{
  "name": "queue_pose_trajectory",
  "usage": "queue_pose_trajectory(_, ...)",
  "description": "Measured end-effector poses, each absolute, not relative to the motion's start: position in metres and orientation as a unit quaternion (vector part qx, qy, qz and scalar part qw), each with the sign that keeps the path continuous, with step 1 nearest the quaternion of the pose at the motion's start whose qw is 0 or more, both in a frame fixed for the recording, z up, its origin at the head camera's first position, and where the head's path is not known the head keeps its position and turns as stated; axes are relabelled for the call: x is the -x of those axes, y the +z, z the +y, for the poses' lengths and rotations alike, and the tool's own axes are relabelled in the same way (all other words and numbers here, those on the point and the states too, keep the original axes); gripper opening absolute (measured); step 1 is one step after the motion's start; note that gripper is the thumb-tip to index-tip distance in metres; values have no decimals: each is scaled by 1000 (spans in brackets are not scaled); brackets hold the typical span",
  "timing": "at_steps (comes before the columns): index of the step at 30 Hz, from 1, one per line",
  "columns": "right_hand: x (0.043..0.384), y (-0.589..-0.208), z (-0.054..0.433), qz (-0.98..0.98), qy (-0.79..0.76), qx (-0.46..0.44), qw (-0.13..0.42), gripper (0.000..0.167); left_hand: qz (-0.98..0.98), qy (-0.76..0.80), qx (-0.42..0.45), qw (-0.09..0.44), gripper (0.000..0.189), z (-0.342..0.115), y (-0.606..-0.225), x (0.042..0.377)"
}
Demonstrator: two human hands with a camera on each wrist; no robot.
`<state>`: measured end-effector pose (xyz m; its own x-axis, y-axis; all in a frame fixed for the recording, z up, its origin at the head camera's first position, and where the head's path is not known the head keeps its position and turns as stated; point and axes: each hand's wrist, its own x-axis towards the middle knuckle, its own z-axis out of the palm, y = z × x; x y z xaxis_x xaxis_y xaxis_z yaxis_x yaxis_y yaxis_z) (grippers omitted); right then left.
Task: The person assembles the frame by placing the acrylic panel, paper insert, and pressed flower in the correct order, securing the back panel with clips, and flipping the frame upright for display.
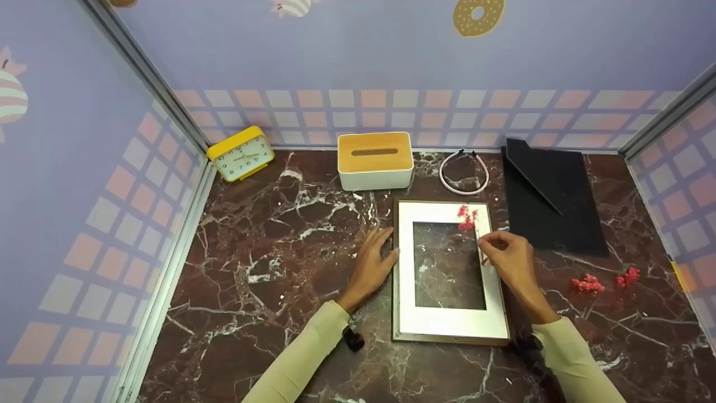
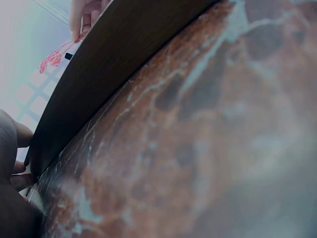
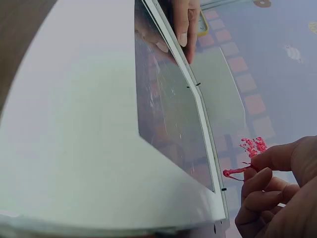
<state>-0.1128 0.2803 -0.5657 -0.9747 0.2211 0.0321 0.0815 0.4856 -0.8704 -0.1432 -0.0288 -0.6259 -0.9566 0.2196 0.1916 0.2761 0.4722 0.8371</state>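
A picture frame (image 1: 450,326) with a white mat and a thin brown edge lies flat on the marble-patterned table. My left hand (image 1: 373,263) rests beside its left edge, fingers fairly straight and touching the rim; the left wrist view shows the fingertips (image 2: 21,181) against the frame's dark side. Over the frame's right border, my right hand (image 1: 509,258) pinches the stem of a small pink flower sprig (image 1: 467,218) between thumb and forefinger. The sprig's blossoms (image 3: 253,146) point away from me, above the upper right of the mat.
Two more pink sprigs, one left (image 1: 587,284) and one right (image 1: 628,277), lie to the right. A black backing board (image 1: 565,229) with a stand is behind them. Along the back are a headband (image 1: 443,178), a tissue box (image 1: 375,180) and a yellow alarm clock (image 1: 241,157).
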Motion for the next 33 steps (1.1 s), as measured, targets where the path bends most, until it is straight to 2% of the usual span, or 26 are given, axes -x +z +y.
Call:
queue_pose_trajectory(19, 120, -577, 236, -872, 483, 60, 53, 6, -857, -495, 141, 21, 54, -28, -625, 143)
queue_pose_trajectory(33, 123, -583, 215, -850, 524, 49, 22, 8, -853, -502, 142, 24, 54, -29, -626, 144)
